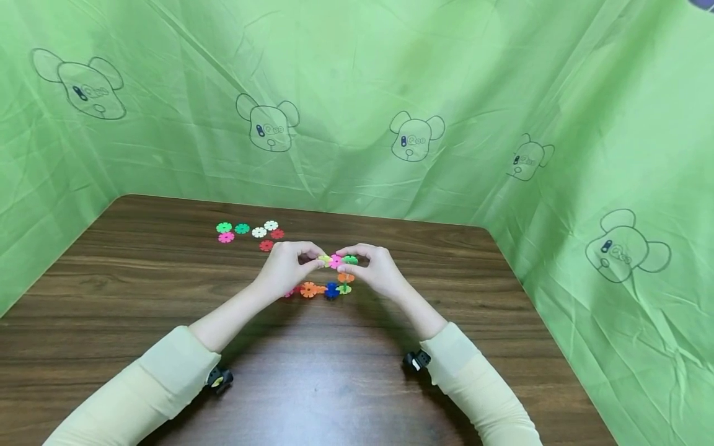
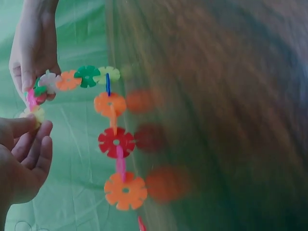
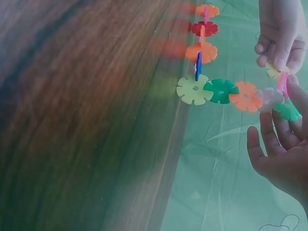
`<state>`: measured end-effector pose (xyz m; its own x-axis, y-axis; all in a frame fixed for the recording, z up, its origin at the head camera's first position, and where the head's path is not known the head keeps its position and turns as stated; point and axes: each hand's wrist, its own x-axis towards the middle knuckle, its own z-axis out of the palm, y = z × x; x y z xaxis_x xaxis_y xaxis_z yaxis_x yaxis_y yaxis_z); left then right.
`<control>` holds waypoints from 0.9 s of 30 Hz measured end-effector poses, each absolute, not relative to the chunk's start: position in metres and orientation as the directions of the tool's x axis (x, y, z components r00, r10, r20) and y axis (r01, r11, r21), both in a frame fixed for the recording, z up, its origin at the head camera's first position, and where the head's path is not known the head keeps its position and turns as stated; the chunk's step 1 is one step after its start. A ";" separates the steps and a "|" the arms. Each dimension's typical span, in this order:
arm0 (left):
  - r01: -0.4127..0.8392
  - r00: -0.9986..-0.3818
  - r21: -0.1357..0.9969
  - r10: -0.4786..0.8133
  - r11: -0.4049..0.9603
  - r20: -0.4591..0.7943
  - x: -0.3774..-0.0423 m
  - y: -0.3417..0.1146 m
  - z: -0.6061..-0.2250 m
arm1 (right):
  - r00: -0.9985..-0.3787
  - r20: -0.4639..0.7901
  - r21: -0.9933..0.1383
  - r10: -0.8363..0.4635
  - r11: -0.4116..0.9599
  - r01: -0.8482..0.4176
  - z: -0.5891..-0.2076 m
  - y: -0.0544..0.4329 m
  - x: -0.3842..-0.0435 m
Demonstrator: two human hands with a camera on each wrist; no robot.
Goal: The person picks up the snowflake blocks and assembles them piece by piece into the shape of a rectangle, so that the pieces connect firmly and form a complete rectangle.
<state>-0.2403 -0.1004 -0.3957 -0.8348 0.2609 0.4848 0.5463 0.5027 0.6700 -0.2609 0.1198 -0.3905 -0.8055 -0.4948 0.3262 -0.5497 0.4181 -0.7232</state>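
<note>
My left hand [image 1: 279, 271] pinches a pale yellow snowflake disc [image 2: 36, 114] between thumb and fingers. Facing it, my right hand [image 1: 378, 271] grips the end of a chain of snowflake discs, at a pink disc [image 1: 335, 262] and a green disc [image 3: 288, 111]. Yellow and pink discs meet between the fingertips; how deeply their slots engage cannot be told. From there the chain drops through a whitish disc [image 3: 270, 99] and an orange disc [image 3: 246, 96] to the table, then turns at a yellow-green disc [image 3: 194, 89]. My left hand partly covers its far end in the head view.
Loose snowflake discs lie at the back left of the wooden table [image 1: 167, 266], among them a pink one [image 1: 225, 237], a white one [image 1: 259, 232] and a red one [image 1: 266, 246]. Green cloth [image 1: 346, 173] hangs around the back and sides.
</note>
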 end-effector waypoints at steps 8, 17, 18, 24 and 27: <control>0.510 -0.860 0.666 0.347 0.544 0.375 -0.248 -0.122 -0.387 | -0.838 0.299 -0.730 -0.456 0.457 -0.509 -0.388 0.123 -0.259; 0.499 -0.867 0.620 0.361 0.606 0.345 -0.261 -0.164 -0.376 | -0.857 0.267 -0.753 -0.440 0.460 -0.471 -0.388 0.125 -0.258; 0.489 -0.872 0.616 0.357 0.617 0.335 -0.262 -0.169 -0.375 | -0.856 0.268 -0.754 -0.442 0.457 -0.472 -0.388 0.125 -0.259; 0.472 -0.880 0.572 0.322 0.672 0.348 -0.273 -0.202 -0.372 | -0.847 0.278 -0.754 -0.453 0.444 -0.485 -0.389 0.125 -0.259; 0.459 -0.886 0.565 0.308 0.686 0.346 -0.279 -0.219 -0.374 | -0.846 0.275 -0.751 -0.457 0.446 -0.486 -0.388 0.125 -0.259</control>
<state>-0.2794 -0.2193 -0.3742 -0.8864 0.3079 0.3456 0.4585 0.6856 0.5654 -0.2593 0.1250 -0.3885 -0.8456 -0.4573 0.2754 -0.4861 0.4463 -0.7514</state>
